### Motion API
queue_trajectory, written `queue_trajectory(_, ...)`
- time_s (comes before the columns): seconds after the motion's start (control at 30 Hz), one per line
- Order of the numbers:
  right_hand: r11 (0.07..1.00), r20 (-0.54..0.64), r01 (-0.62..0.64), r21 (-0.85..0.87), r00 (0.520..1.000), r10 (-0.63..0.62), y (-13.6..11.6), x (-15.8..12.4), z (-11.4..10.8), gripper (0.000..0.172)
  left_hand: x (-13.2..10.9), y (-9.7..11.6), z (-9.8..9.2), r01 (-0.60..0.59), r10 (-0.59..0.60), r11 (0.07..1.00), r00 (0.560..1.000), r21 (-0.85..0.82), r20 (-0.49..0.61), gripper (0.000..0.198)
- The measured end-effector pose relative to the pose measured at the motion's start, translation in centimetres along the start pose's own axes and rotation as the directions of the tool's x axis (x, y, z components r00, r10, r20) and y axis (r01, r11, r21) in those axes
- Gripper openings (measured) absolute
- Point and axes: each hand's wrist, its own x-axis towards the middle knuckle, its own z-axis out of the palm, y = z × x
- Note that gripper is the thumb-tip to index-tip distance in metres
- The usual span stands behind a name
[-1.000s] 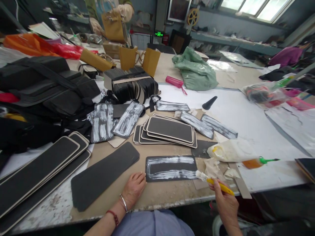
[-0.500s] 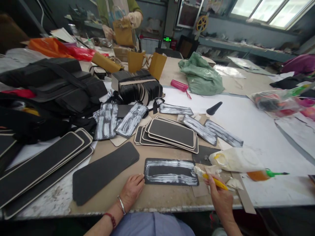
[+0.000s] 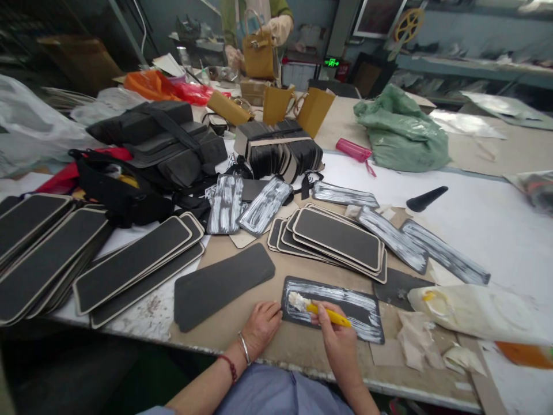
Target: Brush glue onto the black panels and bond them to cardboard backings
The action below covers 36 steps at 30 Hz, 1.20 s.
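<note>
My right hand [image 3: 339, 343] grips the yellow handle of a glue brush [image 3: 329, 314]. The brush's white, caked head rests on the left part of a black panel [image 3: 332, 300], which is streaked with white glue round its edges and dark in the middle. At that panel's left edge, my left hand [image 3: 262, 328] lies palm down with its fingers extended, the fingertips at the panel's corner. A plain black panel [image 3: 224, 285] lies left of it. Just behind stands a stack of black panels with pale rims [image 3: 339, 236].
Glue-streaked panels [image 3: 391, 236] lie farther back. A white plastic container [image 3: 470, 311] lies on its side at right, near crumpled scraps [image 3: 417, 340]. Longer rimmed panels [image 3: 133, 259] are piled left. Across the table, a person [image 3: 279, 29] holds a tan handbag [image 3: 259, 55].
My right hand has swept the brush from the panel's right end to its left end. The camera view has turned left. My left hand stays at the panel's left edge.
</note>
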Motion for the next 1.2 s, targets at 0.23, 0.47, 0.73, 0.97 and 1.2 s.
queue_trajectory(0.23, 0.981, -0.034, 0.072, -0.182, 0.996, -0.079, -0.1, -0.2, 1.2, 0.037, 0.0, -0.4, -0.1, -0.001, 0.002, 0.999, 1.000, -0.043, 0.010, 0.015)
queue_trajectory(0.47, 0.988, -0.010, 0.030, -0.155, 0.999, -0.032, 0.7, -3.1, 1.7, 0.036, 0.1, -0.8, 0.0, -0.003, 0.003, 0.996, 1.000, -0.087, 0.007, 0.016)
queue_trajectory(0.73, 0.960, -0.209, -0.022, -0.279, 0.977, -0.039, 2.8, -1.7, -3.3, 0.043, -0.3, -1.3, 0.3, -0.055, 0.053, 0.996, 0.998, -0.074, -0.024, 0.017)
queue_trajectory(0.97, 0.954, -0.309, -0.009, -0.298, 0.947, -0.088, 1.5, -1.3, -4.5, 0.043, 0.1, -0.9, 0.1, -0.054, 0.054, 0.998, 0.999, -0.032, -0.008, 0.016)
queue_trajectory(1.2, 0.982, -0.286, -0.109, -0.152, 0.956, 0.062, 3.9, -0.2, -5.2, 0.047, 0.7, -0.1, -0.2, -0.050, 0.050, 0.997, 0.999, 0.066, 0.010, 0.014)
